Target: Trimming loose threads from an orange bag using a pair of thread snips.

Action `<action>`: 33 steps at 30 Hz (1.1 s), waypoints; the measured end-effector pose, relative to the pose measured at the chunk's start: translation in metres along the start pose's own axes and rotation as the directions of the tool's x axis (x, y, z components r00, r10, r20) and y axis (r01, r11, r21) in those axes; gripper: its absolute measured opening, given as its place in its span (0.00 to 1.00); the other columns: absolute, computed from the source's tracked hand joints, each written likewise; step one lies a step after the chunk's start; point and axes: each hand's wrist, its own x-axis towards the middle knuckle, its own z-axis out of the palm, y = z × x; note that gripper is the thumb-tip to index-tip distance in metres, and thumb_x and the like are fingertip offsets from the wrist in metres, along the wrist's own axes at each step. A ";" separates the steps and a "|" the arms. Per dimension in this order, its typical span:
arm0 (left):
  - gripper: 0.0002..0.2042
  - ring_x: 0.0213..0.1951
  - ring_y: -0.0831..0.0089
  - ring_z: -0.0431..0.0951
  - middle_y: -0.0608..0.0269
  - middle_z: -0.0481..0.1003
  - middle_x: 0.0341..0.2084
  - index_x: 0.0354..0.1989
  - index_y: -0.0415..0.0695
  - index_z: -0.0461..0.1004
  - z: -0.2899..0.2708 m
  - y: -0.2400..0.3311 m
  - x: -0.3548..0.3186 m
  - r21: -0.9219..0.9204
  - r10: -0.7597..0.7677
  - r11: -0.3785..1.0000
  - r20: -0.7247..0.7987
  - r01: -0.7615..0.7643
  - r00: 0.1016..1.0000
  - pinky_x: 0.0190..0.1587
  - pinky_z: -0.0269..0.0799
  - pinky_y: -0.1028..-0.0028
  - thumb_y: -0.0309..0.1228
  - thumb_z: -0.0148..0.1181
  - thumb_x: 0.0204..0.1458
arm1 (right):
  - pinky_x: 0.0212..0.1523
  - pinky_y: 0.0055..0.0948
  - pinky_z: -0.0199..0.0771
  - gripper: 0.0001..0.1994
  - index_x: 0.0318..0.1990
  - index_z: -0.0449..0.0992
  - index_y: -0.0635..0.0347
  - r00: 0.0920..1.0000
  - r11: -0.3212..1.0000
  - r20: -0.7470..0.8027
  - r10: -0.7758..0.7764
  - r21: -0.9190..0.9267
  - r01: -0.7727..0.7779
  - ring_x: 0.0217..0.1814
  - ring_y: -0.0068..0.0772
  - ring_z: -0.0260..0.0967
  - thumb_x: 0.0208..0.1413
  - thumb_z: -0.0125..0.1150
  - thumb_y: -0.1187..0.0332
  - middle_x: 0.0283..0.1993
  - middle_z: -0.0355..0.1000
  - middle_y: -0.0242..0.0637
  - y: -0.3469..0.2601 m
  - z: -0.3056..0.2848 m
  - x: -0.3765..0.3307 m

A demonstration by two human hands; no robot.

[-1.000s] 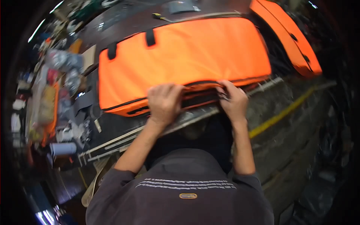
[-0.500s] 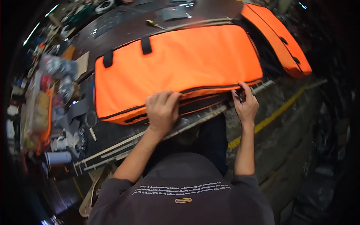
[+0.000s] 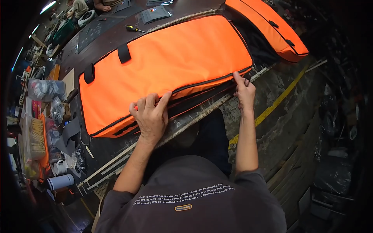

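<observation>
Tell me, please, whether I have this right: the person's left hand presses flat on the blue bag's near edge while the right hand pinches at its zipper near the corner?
Not quite: the bag is orange, not blue, as the head view shows. The left hand presses on its near edge, and the right hand pinches at the zipper near the corner.

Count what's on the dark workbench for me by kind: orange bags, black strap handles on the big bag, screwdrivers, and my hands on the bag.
Long orange fabric bags: 2, the big one and a second at the far right
Black strap handles: 2
Yellow-handled screwdriver: 1
Hands on the big bag: 2, left hand, right hand
Total: 7
</observation>
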 end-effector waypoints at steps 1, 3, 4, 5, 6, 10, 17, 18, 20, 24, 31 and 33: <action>0.23 0.48 0.69 0.73 0.73 0.75 0.44 0.61 0.64 0.86 0.001 -0.002 -0.001 0.001 0.004 1.000 0.002 -0.004 1.000 0.58 0.57 0.55 0.31 0.71 0.56 | 0.23 0.23 0.63 0.19 0.30 0.81 0.54 1.000 1.000 -0.002 0.003 0.002 -0.003 0.20 0.12 0.58 0.63 0.81 0.51 0.21 0.64 0.18 -0.001 0.001 0.000; 0.23 0.48 0.69 0.73 0.72 0.74 0.44 0.60 0.64 0.87 0.004 -0.005 -0.004 -0.010 0.018 1.000 -0.044 -0.018 0.999 0.59 0.57 0.55 0.31 0.71 0.54 | 0.22 0.23 0.63 0.17 0.31 0.82 0.53 0.990 0.991 0.105 0.100 0.084 -0.109 0.19 0.13 0.58 0.62 0.80 0.54 0.21 0.63 0.18 -0.003 0.001 -0.001; 0.23 0.48 0.69 0.73 0.72 0.74 0.44 0.60 0.64 0.87 0.004 -0.006 -0.005 -0.007 0.018 1.000 -0.041 -0.019 0.999 0.59 0.57 0.55 0.31 0.71 0.54 | 0.22 0.22 0.62 0.16 0.30 0.81 0.53 0.985 0.985 0.109 0.130 0.101 -0.141 0.18 0.13 0.57 0.62 0.80 0.56 0.20 0.64 0.19 -0.005 0.003 -0.002; 0.24 0.48 0.68 0.73 0.71 0.74 0.43 0.59 0.64 0.87 0.005 -0.006 -0.005 -0.008 0.033 0.999 -0.068 -0.033 0.997 0.59 0.57 0.55 0.30 0.72 0.53 | 0.22 0.22 0.62 0.16 0.30 0.81 0.53 0.985 0.984 0.112 0.134 0.102 -0.145 0.18 0.13 0.57 0.62 0.80 0.56 0.20 0.64 0.19 -0.007 0.004 -0.004; 0.24 0.49 0.67 0.73 0.69 0.74 0.43 0.59 0.63 0.87 0.004 -0.006 -0.005 -0.008 0.046 0.999 -0.096 -0.047 0.994 0.59 0.57 0.55 0.29 0.73 0.52 | 0.21 0.22 0.62 0.16 0.30 0.81 0.54 0.982 0.994 0.161 0.099 0.024 -0.104 0.18 0.13 0.58 0.62 0.80 0.55 0.20 0.66 0.19 -0.010 0.004 -0.005; 0.19 0.47 0.66 0.74 0.69 0.74 0.41 0.54 0.61 0.88 -0.003 0.002 0.007 -0.067 0.016 0.998 -0.071 -0.021 0.997 0.58 0.57 0.55 0.30 0.74 0.54 | 0.22 0.20 0.64 0.17 0.29 0.85 0.56 0.965 0.992 0.250 0.074 -0.116 -0.046 0.20 0.13 0.65 0.62 0.81 0.55 0.24 0.77 0.22 -0.020 0.017 -0.022; 0.04 0.38 0.56 0.82 0.62 0.82 0.32 0.40 0.50 0.89 0.009 0.036 0.090 -0.482 0.080 0.875 0.031 -0.055 0.996 0.42 0.75 0.57 0.32 0.73 0.58 | 0.25 0.23 0.67 0.15 0.33 0.85 0.57 0.972 0.996 0.230 0.048 0.056 -0.063 0.23 0.14 0.66 0.65 0.79 0.56 0.26 0.75 0.22 0.001 0.033 -0.038; 0.05 0.40 0.55 0.83 0.60 0.83 0.34 0.42 0.49 0.90 0.019 0.042 0.103 -0.508 0.111 0.861 0.130 -0.030 0.985 0.44 0.78 0.57 0.32 0.72 0.59 | 0.25 0.23 0.67 0.15 0.33 0.85 0.57 0.973 0.997 0.228 0.048 0.055 -0.062 0.23 0.14 0.66 0.65 0.79 0.56 0.26 0.75 0.22 0.005 0.031 -0.040; 0.06 0.42 0.54 0.85 0.59 0.85 0.36 0.44 0.48 0.90 0.028 0.047 0.123 -0.529 0.142 0.849 0.223 -0.002 0.964 0.45 0.80 0.56 0.31 0.71 0.61 | 0.25 0.24 0.67 0.15 0.35 0.85 0.58 0.967 0.996 0.252 0.033 0.073 -0.053 0.22 0.14 0.62 0.68 0.77 0.57 0.24 0.70 0.21 0.010 0.025 -0.047; 0.08 0.45 0.55 0.87 0.60 0.86 0.39 0.45 0.50 0.91 0.041 0.048 0.146 -0.430 0.217 0.903 0.489 0.017 0.845 0.48 0.83 0.56 0.32 0.69 0.62 | 0.26 0.22 0.67 0.14 0.38 0.84 0.56 0.965 0.994 0.254 0.070 0.064 -0.089 0.24 0.12 0.61 0.70 0.74 0.56 0.24 0.66 0.18 0.025 0.001 -0.061; 0.07 0.45 0.52 0.87 0.56 0.85 0.40 0.43 0.47 0.90 0.036 0.050 0.154 -0.507 0.316 0.862 0.515 -0.013 0.797 0.50 0.83 0.55 0.32 0.67 0.63 | 0.27 0.22 0.68 0.13 0.43 0.82 0.54 0.973 0.992 0.189 0.129 -0.023 -0.127 0.26 0.12 0.63 0.71 0.73 0.55 0.27 0.67 0.17 0.049 -0.038 -0.075; 0.07 0.46 0.51 0.86 0.53 0.85 0.40 0.43 0.44 0.88 0.041 0.053 0.157 -0.477 0.310 0.878 0.522 -0.029 0.795 0.51 0.82 0.55 0.31 0.66 0.63 | 0.27 0.21 0.68 0.14 0.46 0.81 0.55 0.968 0.991 0.215 0.130 -0.035 -0.126 0.26 0.12 0.63 0.72 0.71 0.54 0.28 0.67 0.18 0.046 -0.041 -0.079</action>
